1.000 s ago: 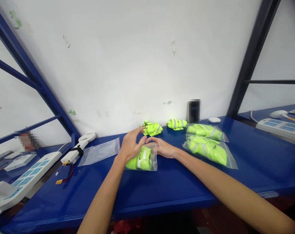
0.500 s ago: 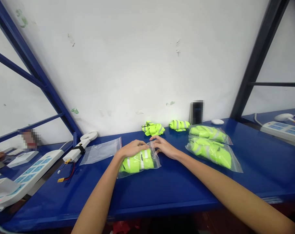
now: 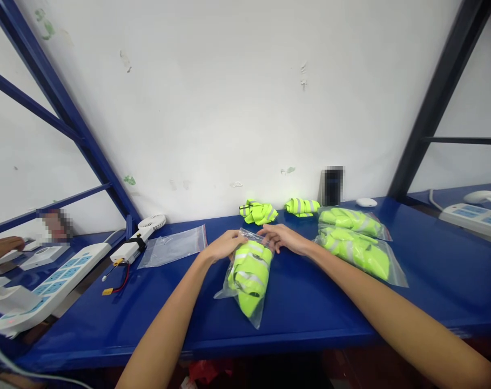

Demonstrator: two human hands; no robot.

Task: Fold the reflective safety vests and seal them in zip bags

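A clear plastic bag (image 3: 258, 313) holds a rolled neon-yellow reflective vest (image 3: 251, 265) and points toward the table's front edge. My left hand (image 3: 226, 246) is closed on the upper left of the bag's mouth, its fingertips partly behind the plastic. At the upper right corner, my right hand (image 3: 284, 239) pinches the bag's edge with curled fingers. Two more bagged vests, the nearer bag (image 3: 356, 251) and the farther bag (image 3: 350, 220), lie to the right. Against the wall are two unbagged yellow bundles, a loose one (image 3: 259, 212) and a rolled one (image 3: 302, 206).
Flat zip bags (image 3: 174, 247) lie left of my hands. Beyond them are a small white fan (image 3: 152, 222), a white device with wires (image 3: 126, 253) and a power strip (image 3: 62, 286). Another person's hand (image 3: 4, 249) shows at far left. A white case (image 3: 365, 202) sits back right.
The bagged vest has turned from lying sideways to pointing toward me, its mouth now at the far end between both hands. My right hand has moved onto the bag's upper right corner.
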